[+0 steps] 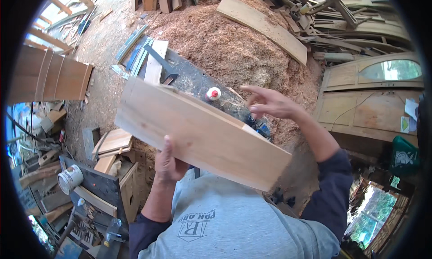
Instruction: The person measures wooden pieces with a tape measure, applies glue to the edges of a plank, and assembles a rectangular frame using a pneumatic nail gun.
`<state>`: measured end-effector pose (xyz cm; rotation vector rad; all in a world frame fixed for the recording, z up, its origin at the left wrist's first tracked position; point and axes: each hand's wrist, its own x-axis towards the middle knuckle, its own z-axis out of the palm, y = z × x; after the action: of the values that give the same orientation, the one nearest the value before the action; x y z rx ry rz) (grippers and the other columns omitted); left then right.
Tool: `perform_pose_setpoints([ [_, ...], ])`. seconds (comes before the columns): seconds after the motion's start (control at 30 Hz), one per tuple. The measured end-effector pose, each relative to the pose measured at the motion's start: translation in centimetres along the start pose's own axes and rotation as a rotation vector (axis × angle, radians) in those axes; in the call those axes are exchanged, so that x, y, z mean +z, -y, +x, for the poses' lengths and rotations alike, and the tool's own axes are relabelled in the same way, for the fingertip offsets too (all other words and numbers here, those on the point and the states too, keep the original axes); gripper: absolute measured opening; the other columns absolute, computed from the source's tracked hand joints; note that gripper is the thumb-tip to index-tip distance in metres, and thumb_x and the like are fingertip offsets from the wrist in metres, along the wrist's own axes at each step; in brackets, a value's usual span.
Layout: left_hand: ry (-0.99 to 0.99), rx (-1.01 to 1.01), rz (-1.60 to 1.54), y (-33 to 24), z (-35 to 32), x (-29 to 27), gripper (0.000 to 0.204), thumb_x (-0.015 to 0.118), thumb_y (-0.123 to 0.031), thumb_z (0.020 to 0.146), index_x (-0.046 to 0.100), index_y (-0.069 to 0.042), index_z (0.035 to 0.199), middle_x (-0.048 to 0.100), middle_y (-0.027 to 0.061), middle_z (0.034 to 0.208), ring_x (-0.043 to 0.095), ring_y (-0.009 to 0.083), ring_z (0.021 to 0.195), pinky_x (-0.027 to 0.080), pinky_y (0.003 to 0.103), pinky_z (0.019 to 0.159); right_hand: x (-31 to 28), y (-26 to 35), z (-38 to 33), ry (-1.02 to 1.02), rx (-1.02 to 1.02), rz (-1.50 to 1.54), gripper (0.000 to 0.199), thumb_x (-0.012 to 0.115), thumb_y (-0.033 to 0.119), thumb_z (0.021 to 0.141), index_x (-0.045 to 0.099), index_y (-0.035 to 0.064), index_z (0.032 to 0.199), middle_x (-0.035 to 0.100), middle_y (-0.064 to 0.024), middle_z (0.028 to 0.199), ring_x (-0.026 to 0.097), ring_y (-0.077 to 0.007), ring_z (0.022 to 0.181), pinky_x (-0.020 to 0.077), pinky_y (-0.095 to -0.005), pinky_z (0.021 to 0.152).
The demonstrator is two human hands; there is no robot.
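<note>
A long, pale wooden board [202,135] lies slantwise in front of my body, above a dark workbench [191,75]. My left hand [170,163] grips its near edge, thumb on the upper face and the other fingers hidden underneath. Beyond the board's far edge my right hand [274,103] is in the air, holding nothing, its index finger stretched out and apart from the thumb. A white bottle with a red cap [213,94] stands on the bench close to the board. Partly covered by the board, a blue and black tool [260,125] sits below my right hand.
A try square [159,61] rests over a pale wood piece [155,72] at the bench's far left. Behind is a heap of shavings [216,43] with a plank [265,29] on it. A paint can [70,179] stands left; a wooden door [351,108] is at right.
</note>
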<state>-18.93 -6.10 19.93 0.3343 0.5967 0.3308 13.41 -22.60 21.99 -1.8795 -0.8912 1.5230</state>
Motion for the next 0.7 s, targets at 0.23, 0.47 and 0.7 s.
perform_pose_setpoints([
  [0.23,-0.170,-0.079,0.081,4.0,3.2,-11.1,0.075,0.071,-0.041,0.092,0.036,-0.010,0.150,0.053,0.0087,0.142,0.052,0.0306,0.131,0.042,0.050,0.112,4.4,-15.0,19.8,-0.179,-0.015,-0.724,0.100,0.085,0.031,0.075,0.028,0.0215,0.157,0.050,-0.0180,0.139,0.058,-0.0390,0.120,0.0516,-0.0485,0.100],
  [0.47,-0.128,-0.232,0.040,6.9,5.0,-12.5,0.078,0.075,-0.037,0.090,0.035,-0.008,0.151,0.052,0.0101,0.143,0.051,0.0295,0.133,0.043,0.050,0.112,6.2,-23.6,29.1,-0.283,-0.383,-0.600,0.084,0.086,0.032,0.071,0.046,0.0157,0.143,0.051,-0.0159,0.141,0.054,-0.0376,0.128,0.0494,-0.0454,0.102],
  [0.7,-0.067,-0.363,-0.078,10.5,7.2,-13.1,0.075,0.075,-0.031,0.092,0.036,-0.006,0.150,0.052,0.0113,0.144,0.049,0.0278,0.134,0.042,0.049,0.113,6.3,-21.0,32.9,-0.391,-0.281,-0.468,0.071,0.087,0.036,0.067,0.056,0.0132,0.127,0.065,-0.0137,0.117,0.065,-0.0345,0.109,0.0533,-0.0428,0.093],
])
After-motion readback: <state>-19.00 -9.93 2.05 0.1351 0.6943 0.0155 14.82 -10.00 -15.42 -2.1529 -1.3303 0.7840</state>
